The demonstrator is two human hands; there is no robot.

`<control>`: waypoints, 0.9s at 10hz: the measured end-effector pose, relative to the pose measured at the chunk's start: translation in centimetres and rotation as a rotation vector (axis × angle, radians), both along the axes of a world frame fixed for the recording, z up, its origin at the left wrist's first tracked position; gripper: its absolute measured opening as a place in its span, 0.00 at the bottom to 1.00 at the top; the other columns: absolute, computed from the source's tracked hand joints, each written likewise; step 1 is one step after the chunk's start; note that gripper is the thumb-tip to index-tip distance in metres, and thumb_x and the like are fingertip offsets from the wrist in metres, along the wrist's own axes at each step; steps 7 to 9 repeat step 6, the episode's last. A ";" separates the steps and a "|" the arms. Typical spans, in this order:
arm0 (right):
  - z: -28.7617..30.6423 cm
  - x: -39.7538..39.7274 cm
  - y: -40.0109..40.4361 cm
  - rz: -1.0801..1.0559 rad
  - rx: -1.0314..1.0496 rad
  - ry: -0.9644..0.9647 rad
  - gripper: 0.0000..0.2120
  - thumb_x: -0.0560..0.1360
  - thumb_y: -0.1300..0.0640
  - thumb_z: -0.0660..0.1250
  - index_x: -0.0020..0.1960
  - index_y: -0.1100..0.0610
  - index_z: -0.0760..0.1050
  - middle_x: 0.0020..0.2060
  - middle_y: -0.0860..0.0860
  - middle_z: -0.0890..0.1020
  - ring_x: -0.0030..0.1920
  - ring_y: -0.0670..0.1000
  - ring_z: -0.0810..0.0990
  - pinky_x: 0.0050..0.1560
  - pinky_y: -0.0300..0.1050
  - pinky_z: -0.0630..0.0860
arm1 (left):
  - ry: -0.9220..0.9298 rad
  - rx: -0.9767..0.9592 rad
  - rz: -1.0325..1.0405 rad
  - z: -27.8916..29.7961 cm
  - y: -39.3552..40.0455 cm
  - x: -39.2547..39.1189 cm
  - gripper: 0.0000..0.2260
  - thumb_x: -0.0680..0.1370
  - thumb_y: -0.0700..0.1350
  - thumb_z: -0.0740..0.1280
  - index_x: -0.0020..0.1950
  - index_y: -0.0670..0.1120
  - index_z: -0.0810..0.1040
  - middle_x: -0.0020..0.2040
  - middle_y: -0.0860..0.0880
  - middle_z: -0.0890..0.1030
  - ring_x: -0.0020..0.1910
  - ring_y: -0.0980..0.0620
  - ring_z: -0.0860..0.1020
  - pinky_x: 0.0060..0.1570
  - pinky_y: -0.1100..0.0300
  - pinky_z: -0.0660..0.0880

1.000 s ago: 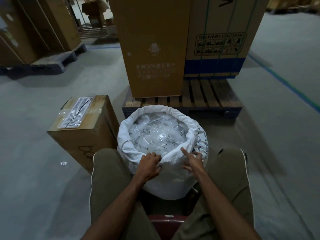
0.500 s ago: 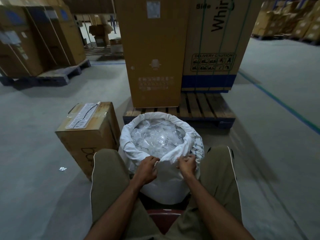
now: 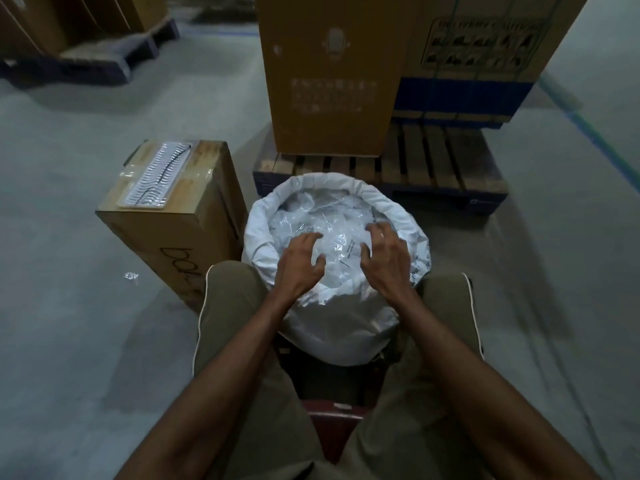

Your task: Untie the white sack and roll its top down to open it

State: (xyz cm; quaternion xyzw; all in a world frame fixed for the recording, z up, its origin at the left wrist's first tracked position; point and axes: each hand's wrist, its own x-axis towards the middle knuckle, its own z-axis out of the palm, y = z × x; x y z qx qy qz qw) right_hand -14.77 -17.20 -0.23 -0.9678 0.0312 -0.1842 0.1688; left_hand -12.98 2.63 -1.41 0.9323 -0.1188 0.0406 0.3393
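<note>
The white sack point(image 3: 346, 323) sits right under both hands, top already rolled into a cuff. Left hand point(image 3: 300, 261) and right hand point(image 3: 382, 258) hover spread-fingered, holding nothing. I'd check the near edge is rolled as evenly as the far rim.

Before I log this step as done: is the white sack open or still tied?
Open. The white sack has its top rolled down into a thick rim, and clear plastic packets show inside its mouth. No tie is visible.
</note>
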 end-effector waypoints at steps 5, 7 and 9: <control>-6.3 10.7 -0.2 0.043 0.065 0.293 0.31 0.84 0.47 0.61 0.82 0.57 0.59 0.82 0.54 0.59 0.83 0.56 0.53 0.80 0.58 0.49 | 0.117 0.089 -0.023 -3.9 -3.5 12.1 0.30 0.83 0.53 0.63 0.82 0.44 0.59 0.82 0.47 0.59 0.83 0.48 0.52 0.79 0.46 0.55; -3.5 9.8 -0.3 0.045 0.064 0.389 0.31 0.84 0.48 0.61 0.83 0.58 0.57 0.83 0.55 0.57 0.83 0.56 0.52 0.80 0.61 0.52 | 0.209 0.158 -0.019 -1.1 -3.0 11.8 0.30 0.83 0.52 0.62 0.83 0.45 0.57 0.83 0.48 0.56 0.83 0.47 0.49 0.79 0.43 0.54; -3.5 9.8 -0.3 0.045 0.064 0.389 0.31 0.84 0.48 0.61 0.83 0.58 0.57 0.83 0.55 0.57 0.83 0.56 0.52 0.80 0.61 0.52 | 0.209 0.158 -0.019 -1.1 -3.0 11.8 0.30 0.83 0.52 0.62 0.83 0.45 0.57 0.83 0.48 0.56 0.83 0.47 0.49 0.79 0.43 0.54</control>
